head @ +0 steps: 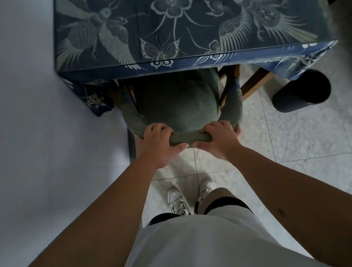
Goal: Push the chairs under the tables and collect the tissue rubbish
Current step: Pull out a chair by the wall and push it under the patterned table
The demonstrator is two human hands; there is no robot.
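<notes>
Both hands are clamped on the top rail of the chair back at the centre of the frame: the left hand [159, 144] wraps the rail from the left, fingers curled over the far side and thumb along the near edge, and the right hand [218, 139] mirrors it just beside, the two thumbs almost meeting. The chair [176, 103], in a green waffle-knit cover, stands directly above the hands in the picture, with the front of its seat already tucked beneath the overhanging edge of the table [186, 65], which fills the upper part of the frame under a blue cloth printed with birds and butterflies. By that showing this chair looks partly home, with the rear of the seat and the backrest not yet under the table, so a little more pushing seems to be left. No tissue rubbish is visible anywhere, on the tabletop or the pale tiled floor [299, 143], so that part of the job appears not yet begun. A dark cylindrical bin [301, 90] stands at the right of the frame, near the table's corner; its contents cannot be made out. The chair legs are hidden, the table's far side is cut off, and any other chairs lie outside the frame.
</notes>
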